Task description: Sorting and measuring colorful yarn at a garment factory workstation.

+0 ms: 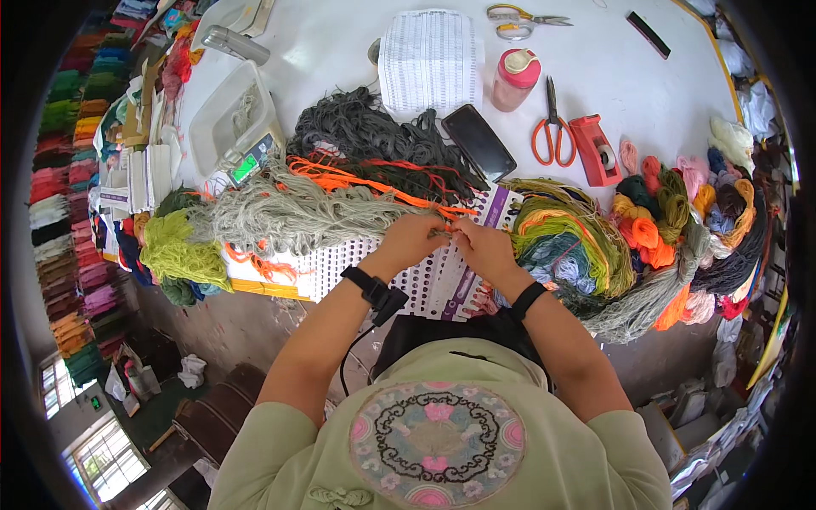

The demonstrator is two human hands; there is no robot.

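Observation:
My left hand (414, 240) and my right hand (486, 247) meet over the table's near edge, fingers closed in a pinch. Between them is the gathered right end of a long grey-green skein of embroidery thread (297, 208), which stretches away to the left. Orange strands (365, 181) run along its far side and reach my fingertips; the exact grip is partly hidden by the fingers. Beneath both hands lie white cards with rows of punched holes (425, 285), some with a purple stripe. Dark grey thread (365, 127) is heaped just beyond the skein.
A phone (478, 143), red-handled scissors (552, 136), a red tape dispenser (597, 151) and a pink-lidded bottle (515, 81) stand beyond my hands. Multicoloured skeins (578, 246) crowd the right side. At left are a clear plastic tub (229, 115) and lime-green thread (180, 246).

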